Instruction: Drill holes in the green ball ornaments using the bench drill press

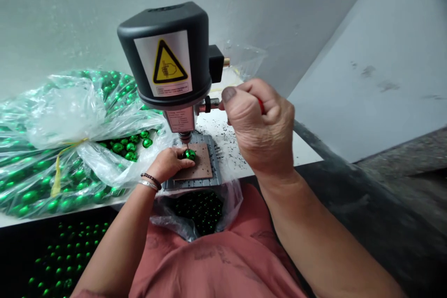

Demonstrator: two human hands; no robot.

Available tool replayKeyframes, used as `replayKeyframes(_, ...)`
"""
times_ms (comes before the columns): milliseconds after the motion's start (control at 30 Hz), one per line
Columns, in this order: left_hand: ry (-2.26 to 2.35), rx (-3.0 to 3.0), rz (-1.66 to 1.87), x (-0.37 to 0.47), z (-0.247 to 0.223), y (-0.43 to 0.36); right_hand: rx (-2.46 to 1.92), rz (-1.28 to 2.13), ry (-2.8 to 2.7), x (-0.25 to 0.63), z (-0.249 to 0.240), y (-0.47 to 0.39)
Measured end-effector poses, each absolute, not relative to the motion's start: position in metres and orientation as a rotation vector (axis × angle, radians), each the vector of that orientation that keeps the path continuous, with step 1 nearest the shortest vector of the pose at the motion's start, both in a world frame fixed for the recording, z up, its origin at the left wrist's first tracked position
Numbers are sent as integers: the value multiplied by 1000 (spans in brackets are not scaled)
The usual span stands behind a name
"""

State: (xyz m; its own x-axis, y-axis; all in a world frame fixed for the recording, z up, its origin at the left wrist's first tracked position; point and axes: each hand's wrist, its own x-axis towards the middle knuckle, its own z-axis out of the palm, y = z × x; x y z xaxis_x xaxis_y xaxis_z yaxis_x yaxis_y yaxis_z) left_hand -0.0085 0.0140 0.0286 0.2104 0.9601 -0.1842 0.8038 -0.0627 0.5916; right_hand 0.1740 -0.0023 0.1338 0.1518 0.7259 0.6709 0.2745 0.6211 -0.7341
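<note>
Step in hand: drilling, as we judge it — the bit of the small bench drill stands just above, or touching, one green ball on the brown plate.
Left hand: we see it curled low over the plate, fingertips pinching the ball from its left side; two bracelets ring the wrist.
Right hand: closed in a fist round the red-handled feed lever, thumb on top; the lever's far end is hidden in the palm.
Ball's place: under the spindle, at the plate's near-left part, touching the left fingertips.
Next move, by our judgement: it calls for a steady pull on the lever while the ball is kept from rolling — a round, glossy thing slips easily.
Counts: one drill, one plate, one ball held; two clear bags of green balls, a large one on the bench at left and a smaller one in the lap, and more balls in the dark box lower left, all too many to count.
</note>
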Motion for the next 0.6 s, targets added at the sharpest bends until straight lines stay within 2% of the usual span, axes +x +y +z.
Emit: replayKeyframes(600,1586,1945,401,-13,19,15,-916,142,-1382,166,92,-15)
